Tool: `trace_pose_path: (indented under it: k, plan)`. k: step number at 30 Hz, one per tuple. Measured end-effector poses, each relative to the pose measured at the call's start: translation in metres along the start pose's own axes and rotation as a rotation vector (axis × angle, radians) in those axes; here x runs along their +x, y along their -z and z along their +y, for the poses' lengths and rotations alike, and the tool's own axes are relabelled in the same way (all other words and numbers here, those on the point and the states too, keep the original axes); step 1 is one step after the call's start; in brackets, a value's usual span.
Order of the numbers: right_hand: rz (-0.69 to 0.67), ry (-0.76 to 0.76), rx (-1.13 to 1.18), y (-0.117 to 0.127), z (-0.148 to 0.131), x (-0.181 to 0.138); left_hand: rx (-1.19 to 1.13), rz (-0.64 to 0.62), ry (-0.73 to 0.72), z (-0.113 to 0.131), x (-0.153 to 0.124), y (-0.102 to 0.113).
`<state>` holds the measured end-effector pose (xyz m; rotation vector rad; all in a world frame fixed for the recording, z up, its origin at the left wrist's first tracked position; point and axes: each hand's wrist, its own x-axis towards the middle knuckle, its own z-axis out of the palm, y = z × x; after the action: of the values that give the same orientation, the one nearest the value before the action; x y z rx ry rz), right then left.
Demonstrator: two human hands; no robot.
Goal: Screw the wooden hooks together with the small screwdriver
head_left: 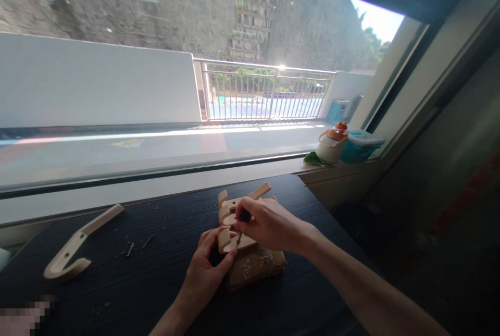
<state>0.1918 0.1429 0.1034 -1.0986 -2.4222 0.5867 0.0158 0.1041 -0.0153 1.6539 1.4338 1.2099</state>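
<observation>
My right hand [273,222] is closed round the dark handle of a screwdriver [244,214], whose thin shaft points down at the nearest pale wooden hook [224,240]. The fingers of my left hand [207,263] are closed about the curved end of that hook, thumb in front. Beyond it, more wooden hooks [224,214] of the same kind lie in a row, partly covered by my right hand. Under the near hook is a rough brown block [255,268]. Whether the screwdriver tip sits on a screw is too small to tell.
A separate wooden hook with dark holes [70,252] lies on the black table [156,289] at the left. Small screws [130,249] lie between it and my left hand. On the windowsill stand a cream bottle [330,149] and a teal box [359,147]. A blurred patch covers the bottom left corner.
</observation>
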Motion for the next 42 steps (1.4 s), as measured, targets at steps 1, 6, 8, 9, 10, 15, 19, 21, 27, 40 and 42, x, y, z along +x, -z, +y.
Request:
trace_pose_path:
  k: [1,6,8,9,10,15,19,21,27,40,42]
  plan:
    - [-0.018,0.006,-0.002,0.002,-0.001,0.001,0.005,-0.004,0.001,0.001,0.0,0.001]
    - [-0.012,-0.001,-0.025,-0.001,0.001,0.009,0.031,-0.012,0.007,0.003,0.0,0.002]
    - [0.03,-0.03,-0.065,-0.008,0.002,0.012,0.031,0.001,0.009,0.002,-0.001,0.001]
    - [0.055,-0.05,-0.089,-0.011,0.002,0.013,0.032,0.007,0.008,0.002,-0.001,0.0]
    - [0.08,-0.07,-0.113,-0.015,0.001,0.014,0.032,0.013,0.006,0.001,-0.001,-0.001]
    - [0.147,-0.08,-0.176,-0.023,-0.004,0.013,0.037,0.017,-0.002,-0.002,0.0,-0.003]
    - [0.1,-0.034,-0.142,-0.015,-0.007,0.01,0.038,0.017,-0.017,-0.003,0.001,-0.002]
    - [0.049,0.011,-0.163,-0.007,-0.008,0.008,0.037,0.018,-0.024,-0.004,0.001,-0.002]
    - [-0.147,0.067,-0.26,0.01,-0.014,0.009,0.053,0.028,-0.05,-0.004,-0.001,-0.004]
    - [-0.213,0.112,-0.362,0.02,-0.016,0.014,0.206,-0.046,-0.128,0.002,0.009,-0.001]
    - [-0.252,0.153,-0.37,0.023,-0.017,0.013,0.232,-0.083,-0.113,0.006,0.012,0.001]
